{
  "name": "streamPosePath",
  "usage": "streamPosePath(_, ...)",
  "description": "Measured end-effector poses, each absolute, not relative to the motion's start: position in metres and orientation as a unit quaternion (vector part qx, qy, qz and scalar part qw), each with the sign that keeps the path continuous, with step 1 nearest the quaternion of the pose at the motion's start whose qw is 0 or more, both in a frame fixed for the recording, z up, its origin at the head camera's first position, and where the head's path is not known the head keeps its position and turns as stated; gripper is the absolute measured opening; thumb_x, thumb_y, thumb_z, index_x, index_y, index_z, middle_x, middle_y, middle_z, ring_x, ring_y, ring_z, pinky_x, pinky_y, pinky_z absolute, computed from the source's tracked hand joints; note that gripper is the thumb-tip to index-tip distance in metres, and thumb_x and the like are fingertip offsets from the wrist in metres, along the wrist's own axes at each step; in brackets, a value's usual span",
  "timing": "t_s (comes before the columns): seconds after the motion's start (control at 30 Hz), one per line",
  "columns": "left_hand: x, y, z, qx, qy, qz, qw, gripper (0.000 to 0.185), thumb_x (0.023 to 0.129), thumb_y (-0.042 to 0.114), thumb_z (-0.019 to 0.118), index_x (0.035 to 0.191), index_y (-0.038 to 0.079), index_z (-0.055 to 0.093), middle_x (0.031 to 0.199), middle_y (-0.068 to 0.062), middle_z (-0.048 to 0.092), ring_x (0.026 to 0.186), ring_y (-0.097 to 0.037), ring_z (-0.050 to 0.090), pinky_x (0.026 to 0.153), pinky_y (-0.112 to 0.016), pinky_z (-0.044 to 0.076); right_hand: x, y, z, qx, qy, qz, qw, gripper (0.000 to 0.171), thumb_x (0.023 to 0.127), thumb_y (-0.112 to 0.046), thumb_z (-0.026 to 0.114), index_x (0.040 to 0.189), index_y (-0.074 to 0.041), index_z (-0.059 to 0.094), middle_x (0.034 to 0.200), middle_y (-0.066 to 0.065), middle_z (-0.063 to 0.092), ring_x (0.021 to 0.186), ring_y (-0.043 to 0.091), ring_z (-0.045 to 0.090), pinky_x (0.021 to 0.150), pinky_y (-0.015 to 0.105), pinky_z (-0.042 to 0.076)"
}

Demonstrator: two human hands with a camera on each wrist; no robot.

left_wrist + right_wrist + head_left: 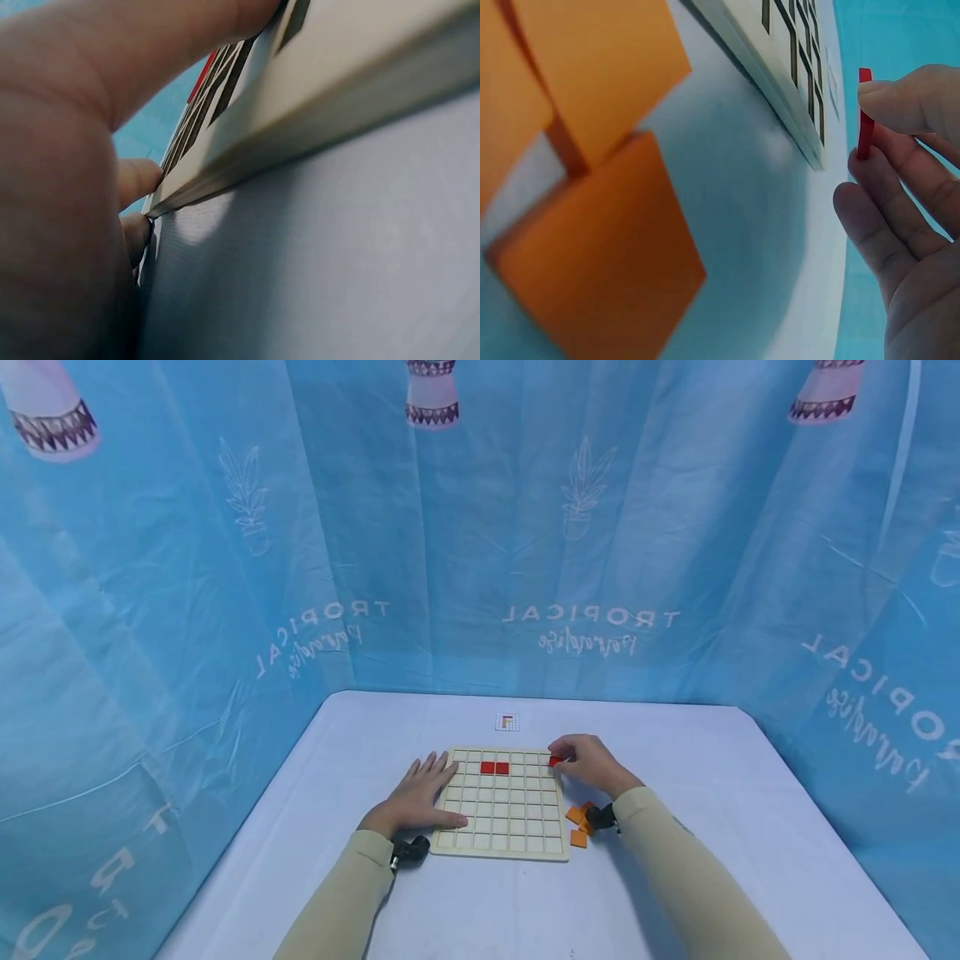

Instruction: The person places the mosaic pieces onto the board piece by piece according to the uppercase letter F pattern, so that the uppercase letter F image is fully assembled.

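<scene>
A pale grid board (501, 857) lies on the white table, with two red square tiles (495, 768) side by side in one of its upper rows. My left hand (416, 797) is spread along the board's left edge, thumb resting on the lower left cells and fingers at the upper left side. Between thumb and fingers, my right hand (591, 762) pinches a red tile (865, 116) by its faces. It hovers near the board's upper right corner. Beside the board's right edge lie several orange square tiles (578, 838), partly under the right wrist.
Beyond the board lies a small printed card (507, 722) with a coloured grid pattern. A blue curtain (480, 568) with printed lettering hangs behind the table (480, 910) and at its sides. A dark wrist camera (410, 850) sits beside the board's lower left corner.
</scene>
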State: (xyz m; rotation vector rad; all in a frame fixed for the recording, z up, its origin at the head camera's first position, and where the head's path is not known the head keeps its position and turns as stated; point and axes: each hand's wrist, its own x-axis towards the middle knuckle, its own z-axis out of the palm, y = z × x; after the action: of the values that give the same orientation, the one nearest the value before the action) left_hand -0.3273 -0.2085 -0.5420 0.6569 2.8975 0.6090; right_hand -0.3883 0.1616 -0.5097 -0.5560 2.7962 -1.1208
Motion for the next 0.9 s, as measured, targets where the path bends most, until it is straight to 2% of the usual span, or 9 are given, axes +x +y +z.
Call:
streamPosePath(0.27, -0.327, -0.21, -0.541, 0.211, 0.955, 0.2, 0.056, 0.125, 0.075, 0.085, 0.068, 0.167, 0.01, 0.03, 0.174, -0.013, 0.013, 0.159, -0.035, 0.003, 0.126, -0.053, 0.0, -0.388, 0.149, -0.509, -0.194, 0.907, -0.372, 0.045, 0.028, 0.094, -0.007, 0.08, 0.122, -0.004, 0.076, 0.105, -0.002, 0.072, 0.098, 0.017, 0.066, 0.094, 0.041, 0.057)
streamPosePath(0.5, -0.324, -0.212, -0.539, 0.221, 0.952, 0.206, 0.054, 0.121, 0.079, 0.078, 0.072, 0.167, 0.007, 0.03, 0.173, -0.017, 0.014, 0.159, -0.039, 0.005, 0.126, -0.056, 0.002, -0.391, 0.142, -0.513, -0.2, 0.901, -0.382, 0.049, 0.028, 0.094, -0.007, 0.08, 0.121, -0.004, 0.076, 0.104, -0.003, 0.071, 0.096, 0.016, 0.066, 0.092, 0.04, 0.057)
streamPosePath(0.9, -0.328, -0.207, -0.54, 0.217, 0.954, 0.202, 0.055, 0.123, 0.076, 0.082, 0.07, 0.167, 0.01, 0.03, 0.174, -0.015, 0.014, 0.159, -0.035, 0.003, 0.126, -0.053, 0.0, -0.387, 0.132, -0.512, -0.206, 0.903, -0.374, 0.047, 0.027, 0.096, -0.008, 0.08, 0.122, -0.003, 0.075, 0.106, -0.002, 0.072, 0.101, 0.016, 0.068, 0.094, 0.04, 0.057)
